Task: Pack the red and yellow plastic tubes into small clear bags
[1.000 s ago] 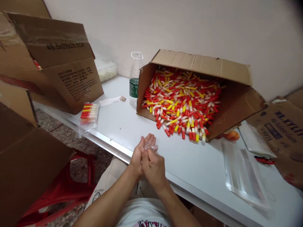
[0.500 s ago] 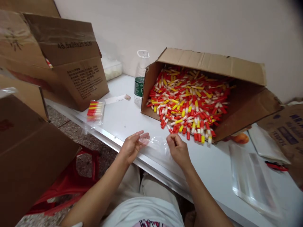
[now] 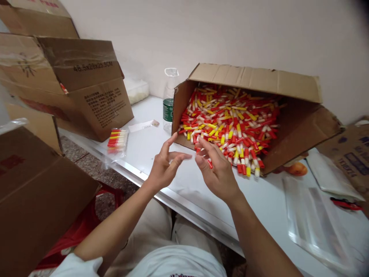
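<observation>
My left hand is raised over the near edge of the white table, its index finger up and its thumb stretched to the right. Facing it, my right hand has thumb and fingers apart, just in front of the heap of small red, yellow and white capped tubes. I cannot make out any clear film between the hands. The tubes fill a cardboard box lying on its side, and some spill onto the table. To the left lies a clear packet of similar tubes in a row.
A clear bottle with a green label stands beside the box. Large cartons crowd the left, above a red stool. Clear plastic bags and a red-and-black tool lie at the right.
Both hands have risen and their fingers have spread. The clear bag that was stretched between them can no longer be made out. The view has shifted slightly.
</observation>
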`<state>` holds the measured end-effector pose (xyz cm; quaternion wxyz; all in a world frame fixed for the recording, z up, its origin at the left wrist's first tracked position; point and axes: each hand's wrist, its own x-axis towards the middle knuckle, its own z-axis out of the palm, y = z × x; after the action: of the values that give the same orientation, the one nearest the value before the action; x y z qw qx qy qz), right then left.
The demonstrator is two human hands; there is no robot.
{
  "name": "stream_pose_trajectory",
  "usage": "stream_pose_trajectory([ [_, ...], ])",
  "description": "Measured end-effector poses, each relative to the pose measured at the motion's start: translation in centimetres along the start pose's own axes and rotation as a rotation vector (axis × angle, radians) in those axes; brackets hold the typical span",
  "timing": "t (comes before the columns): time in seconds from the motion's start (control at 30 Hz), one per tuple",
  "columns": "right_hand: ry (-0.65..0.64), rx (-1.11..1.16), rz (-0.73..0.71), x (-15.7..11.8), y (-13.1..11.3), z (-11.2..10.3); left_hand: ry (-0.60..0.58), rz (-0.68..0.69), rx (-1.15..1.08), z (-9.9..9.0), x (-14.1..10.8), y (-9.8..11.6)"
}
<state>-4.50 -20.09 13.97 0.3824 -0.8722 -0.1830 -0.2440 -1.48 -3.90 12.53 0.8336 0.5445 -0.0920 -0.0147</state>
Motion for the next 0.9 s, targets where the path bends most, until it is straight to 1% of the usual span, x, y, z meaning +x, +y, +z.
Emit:
stream_pose_trajectory([
  [0.07, -0.047, 0.013, -0.079, 1.1, -0.7, -0.8, -0.015, 0.021, 0.025, 0.5, 0.2, 0.8],
  [0.17, -0.092, -0.033, -0.147, 1.6, -0.6, -1.2, -0.112, 0.093, 0.139, 0.6, 0.7, 1.1],
  [0.23, -0.057, -0.153, -0.180, 1.1, 0.0, -0.6, -0.160, 0.171, 0.277, 0.4, 0.6, 0.7],
  [0.27, -0.038, -0.240, -0.196, 0.6, 0.3, -0.1, -0.159, 0.216, 0.348, 0.2, 0.4, 0.2],
  [0.33, -0.021, -0.395, -0.216, -0.6, 0.9, 1.4, -0.120, 0.291, 0.477, -0.3, -0.3, -1.2],
  [0.4, -0.037, -0.440, -0.190, -2.1, 1.3, 3.1, -0.074, 0.314, 0.576, -1.0, -1.4, -2.9],
  [0.5, -0.018, -0.330, -0.062, -4.1, 1.8, 5.2, -0.030, 0.276, 0.614, -2.5, -3.0, -5.5],
  [0.57, -0.005, -0.286, 0.011, -4.8, 2.1, 6.0, 0.006, 0.271, 0.599, -3.5, -3.7, -6.6],
  [0.63, -0.014, -0.297, 0.043, -5.1, 2.3, 6.3, 0.022, 0.306, 0.635, -4.3, -4.2, -7.1],
  [0.7, -0.036, -0.314, 0.047, -5.1, 2.6, 6.5, -0.007, 0.391, 0.765, -4.8, -4.3, -7.3],
  [0.77, -0.055, -0.314, 0.033, -5.0, 2.7, 6.7, -0.022, 0.512, 0.967, -5.2, -4.1, -7.5],
  [0.83, -0.073, -0.319, 0.006, -5.0, 2.8, 7.0, 0.003, 0.642, 1.180, -5.3, -4.0, -7.6],
  [0.9, -0.100, -0.341, -0.035, -5.0, 2.8, 7.3, 0.039, 0.723, 1.328, -5.3, -3.8, -7.8],
])
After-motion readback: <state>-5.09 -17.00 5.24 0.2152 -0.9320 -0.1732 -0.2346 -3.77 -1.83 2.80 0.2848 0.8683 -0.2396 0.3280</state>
